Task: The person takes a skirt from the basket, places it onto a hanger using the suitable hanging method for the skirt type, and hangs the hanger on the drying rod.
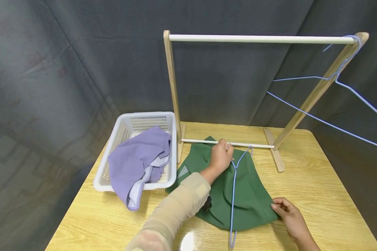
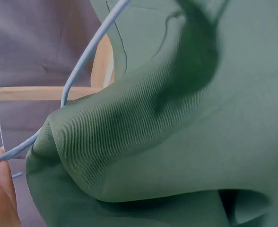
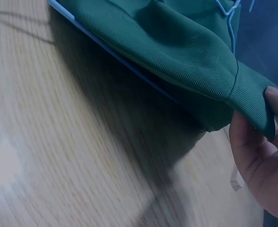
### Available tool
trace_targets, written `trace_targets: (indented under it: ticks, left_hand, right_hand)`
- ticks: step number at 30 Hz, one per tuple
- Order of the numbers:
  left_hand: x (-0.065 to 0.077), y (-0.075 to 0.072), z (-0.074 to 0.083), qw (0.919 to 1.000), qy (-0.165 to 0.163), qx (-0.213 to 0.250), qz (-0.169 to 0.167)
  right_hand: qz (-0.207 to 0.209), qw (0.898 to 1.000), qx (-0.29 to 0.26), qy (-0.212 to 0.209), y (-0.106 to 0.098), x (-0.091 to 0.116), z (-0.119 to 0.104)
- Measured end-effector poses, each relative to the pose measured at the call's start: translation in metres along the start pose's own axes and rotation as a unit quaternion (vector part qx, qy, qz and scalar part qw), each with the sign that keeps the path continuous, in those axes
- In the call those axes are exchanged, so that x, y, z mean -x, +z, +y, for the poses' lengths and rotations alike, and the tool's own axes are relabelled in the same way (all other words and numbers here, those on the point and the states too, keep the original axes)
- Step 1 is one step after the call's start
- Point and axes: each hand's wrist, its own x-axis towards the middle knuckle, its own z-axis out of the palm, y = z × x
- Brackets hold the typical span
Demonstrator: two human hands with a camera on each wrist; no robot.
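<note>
A green garment (image 1: 252,195) lies spread over the table's middle, with a blue wire hanger (image 1: 233,195) over it. The hanger's hook is near the rack's lower bar, its far end sticking out past the garment's near edge. My left hand (image 1: 220,155) grips the hanger close to that bar; in the left wrist view, fingers (image 2: 4,177) pinch the blue wire beside the green cloth (image 2: 129,142). My right hand (image 1: 291,216) pinches the garment's right corner; in the right wrist view, thumb and fingers hold the stitched edge (image 3: 250,94) raised over the table.
A wooden rack (image 1: 172,80) with a white top bar (image 1: 254,39) stands behind the garment. Another blue hanger (image 1: 348,89) hangs at its right end. To the left, a white basket (image 1: 111,146) holds purple cloth (image 1: 135,157) that droops over the front rim. A dark curtain (image 1: 113,69) is behind.
</note>
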Motion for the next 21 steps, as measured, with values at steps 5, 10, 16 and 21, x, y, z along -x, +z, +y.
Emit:
trace_targets:
  ticks: [5, 10, 16, 21]
  left_hand:
    - [0.0, -0.001, 0.0, 0.9999, -0.008, 0.0, 0.013]
    - [-0.001, -0.005, 0.0, 0.9996, 0.002, -0.011, 0.026]
    - [-0.001, -0.008, -0.001, 0.9993, 0.013, -0.013, 0.034]
    - [0.0, -0.01, 0.0, 0.999, 0.019, -0.007, 0.04]
  right_hand:
    - [0.013, 1.0, 0.004, -0.009, -0.001, 0.0, -0.004]
    - [0.02, 0.999, -0.014, -0.033, -0.007, -0.004, 0.006]
    - [0.0, 0.995, -0.061, -0.076, -0.014, -0.008, 0.01]
    - [-0.009, 0.995, -0.058, -0.08, -0.018, -0.007, 0.007]
